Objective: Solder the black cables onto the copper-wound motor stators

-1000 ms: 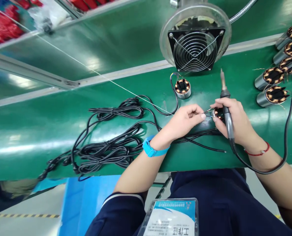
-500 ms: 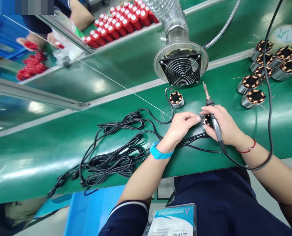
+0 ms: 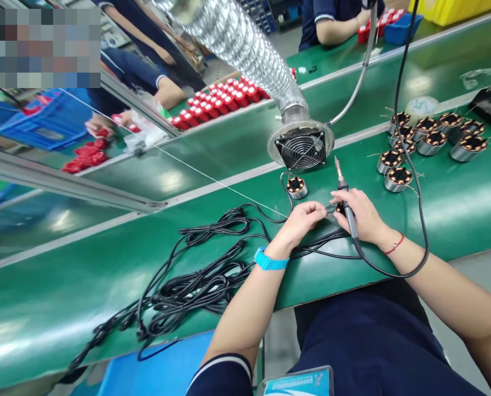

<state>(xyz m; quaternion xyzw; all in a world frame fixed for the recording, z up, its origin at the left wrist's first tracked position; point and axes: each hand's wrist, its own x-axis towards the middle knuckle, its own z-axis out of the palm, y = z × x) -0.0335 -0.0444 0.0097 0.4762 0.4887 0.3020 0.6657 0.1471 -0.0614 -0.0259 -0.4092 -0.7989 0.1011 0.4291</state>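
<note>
My right hand is closed around the grey handle of a soldering iron, whose metal tip points up and away from me. Under the same fingers sits a motor stator with copper windings, mostly covered by the hand and the iron. With thumb and forefinger pressed together, my left hand pinches thin wires beside the stator. Where these wires attach is too small to tell. Another stator with a black cable at its side stands just beyond my left hand.
Bundled black cables lie at the left. Several stators stand at the right. A fume extractor fan hangs ahead, and the iron's cord loops past my right arm. Behind the partition, co-workers handle red parts.
The view has tilted up, so more of the far benches and co-workers shows. My left fingers are a little farther from the stator, with wires now visible between my hands. Both grips stay.
</note>
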